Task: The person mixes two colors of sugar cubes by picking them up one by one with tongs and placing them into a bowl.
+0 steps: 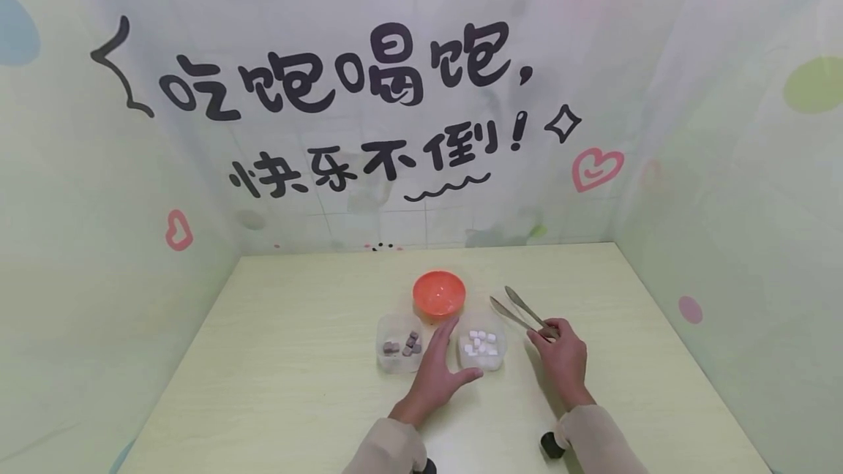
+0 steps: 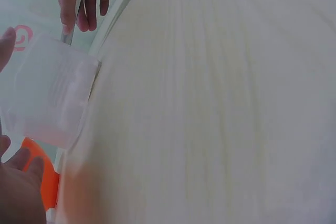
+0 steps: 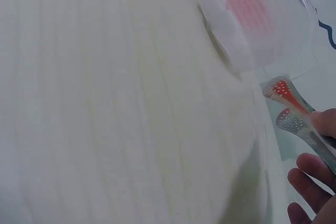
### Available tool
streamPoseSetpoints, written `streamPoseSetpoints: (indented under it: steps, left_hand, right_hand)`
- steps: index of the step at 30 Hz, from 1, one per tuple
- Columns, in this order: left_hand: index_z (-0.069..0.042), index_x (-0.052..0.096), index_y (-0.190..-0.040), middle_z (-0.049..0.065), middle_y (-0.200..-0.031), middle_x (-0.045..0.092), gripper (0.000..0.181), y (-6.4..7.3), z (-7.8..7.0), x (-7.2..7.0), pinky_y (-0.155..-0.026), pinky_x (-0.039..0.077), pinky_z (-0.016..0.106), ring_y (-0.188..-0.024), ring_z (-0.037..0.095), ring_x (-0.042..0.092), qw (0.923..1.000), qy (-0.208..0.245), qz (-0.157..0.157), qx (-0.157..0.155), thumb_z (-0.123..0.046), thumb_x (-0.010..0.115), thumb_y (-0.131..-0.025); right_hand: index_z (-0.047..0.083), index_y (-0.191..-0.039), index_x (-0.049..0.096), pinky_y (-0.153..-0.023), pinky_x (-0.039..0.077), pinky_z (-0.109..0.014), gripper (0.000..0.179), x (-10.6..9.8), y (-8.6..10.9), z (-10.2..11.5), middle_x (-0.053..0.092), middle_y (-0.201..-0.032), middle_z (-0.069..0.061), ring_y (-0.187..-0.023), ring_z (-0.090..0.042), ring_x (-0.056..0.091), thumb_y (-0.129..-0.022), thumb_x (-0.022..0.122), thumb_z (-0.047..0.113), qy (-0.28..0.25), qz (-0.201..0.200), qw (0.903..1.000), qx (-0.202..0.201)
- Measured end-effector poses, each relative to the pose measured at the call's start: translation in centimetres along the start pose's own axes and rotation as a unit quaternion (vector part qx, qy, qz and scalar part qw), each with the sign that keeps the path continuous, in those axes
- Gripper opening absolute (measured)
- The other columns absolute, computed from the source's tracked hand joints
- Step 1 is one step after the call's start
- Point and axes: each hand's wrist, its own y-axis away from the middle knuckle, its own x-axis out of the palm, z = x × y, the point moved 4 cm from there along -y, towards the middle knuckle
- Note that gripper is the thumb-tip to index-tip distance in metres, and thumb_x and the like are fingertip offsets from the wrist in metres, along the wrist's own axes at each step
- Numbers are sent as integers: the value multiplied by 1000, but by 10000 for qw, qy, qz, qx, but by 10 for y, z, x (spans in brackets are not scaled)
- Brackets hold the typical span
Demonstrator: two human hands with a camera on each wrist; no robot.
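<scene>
My left hand (image 1: 436, 377) is spread, fingers pointing forward between two clear plastic tubs and thumb out in front of the right one. That right tub (image 1: 484, 365) contains several white cubes (image 1: 481, 348); in the left wrist view the tub (image 2: 52, 87) stands between the hand's thumb and fingers. Farther right, my right hand (image 1: 564, 363) grips metal tongs (image 1: 527, 306), their two arms apart and pointing forward-left. Perforated ends of the tongs (image 3: 294, 123) show in the right wrist view, with nothing between them. The left tub (image 1: 395, 366) contains several brownish-grey cubes (image 1: 412, 344).
An orange bowl (image 1: 439, 293) sits behind the two tubs. The pale wood-look table (image 1: 283, 357) is enclosed by a back wall (image 1: 395, 225) with lettering and by walls on both sides.
</scene>
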Motion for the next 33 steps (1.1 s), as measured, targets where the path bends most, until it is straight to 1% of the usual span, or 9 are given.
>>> streamPoseSetpoints:
  steps: [3,6,12,17,21,24,26,29,33]
  left_hand:
    - [-20,25,-154,1,-157,28,98,-1,2,1,-108,38,42,-136,26,38,9999,96,33,-76,-29,84,-77]
    - [-20,26,-154,2,-156,29,97,-3,4,1,-106,40,42,-133,29,42,9998,176,18,-96,-27,84,-77]
    - [-18,28,-153,3,-153,34,97,-7,5,1,-106,41,41,-133,30,42,9996,283,-22,-53,-27,85,-75]
    - [-21,27,-154,1,-154,34,99,-10,8,3,-107,39,38,-136,26,39,9991,342,73,-220,-29,85,-75]
    - [-23,26,-154,1,-154,33,100,-12,9,4,-108,38,36,-137,24,38,9986,395,128,-319,-32,85,-75]
    - [-21,25,-155,1,-155,33,101,-13,8,5,-108,37,35,-137,25,37,9981,508,146,-328,-31,85,-74]
    - [-19,26,-155,1,-155,32,101,-14,7,5,-108,37,34,-137,25,37,9978,561,150,-324,-29,86,-74]
    - [-18,26,-155,1,-155,32,101,-15,7,5,-108,37,34,-138,25,36,9975,599,151,-352,-28,86,-74]
    - [-20,25,-155,0,-156,30,102,-17,6,6,-108,37,34,-138,24,35,9971,606,196,-407,-28,86,-74]
  right_hand:
    - [1,-111,58,-76,45,-40,37,-1,1,1,73,-94,-15,-96,-33,65,-84,76,18,-26,-51,9999,-126]
    - [1,-111,58,-77,46,-41,36,-1,2,2,73,-95,-16,-97,-34,65,-84,76,17,-62,-65,9998,-149]
    - [0,-112,59,-74,47,-38,36,-1,4,4,73,-97,-15,-96,-33,66,-84,75,18,-28,57,9998,-165]
    - [2,-110,63,-67,49,-29,34,-5,6,7,73,-96,-13,-90,-30,68,-83,77,18,-85,44,9997,-228]
    - [1,-107,65,-61,49,-21,32,-8,8,10,73,-95,-13,-88,-29,70,-82,79,15,-305,-71,9989,-351]
    - [1,-105,66,-59,49,-15,30,-11,10,10,73,-94,-13,-86,-27,71,-81,80,13,-561,-196,9972,-443]
    - [1,-104,68,-58,49,-12,29,-13,11,11,73,-92,-13,-82,-21,71,-80,80,11,-741,-298,9953,-542]
    - [1,-102,69,-57,48,-10,27,-16,12,13,73,-90,-13,-77,-6,68,-79,81,8,-1059,-447,9907,-728]
    - [1,-101,69,-56,48,-9,26,-20,14,15,73,-89,-15,-72,12,61,-78,81,6,-1399,-607,9838,-946]
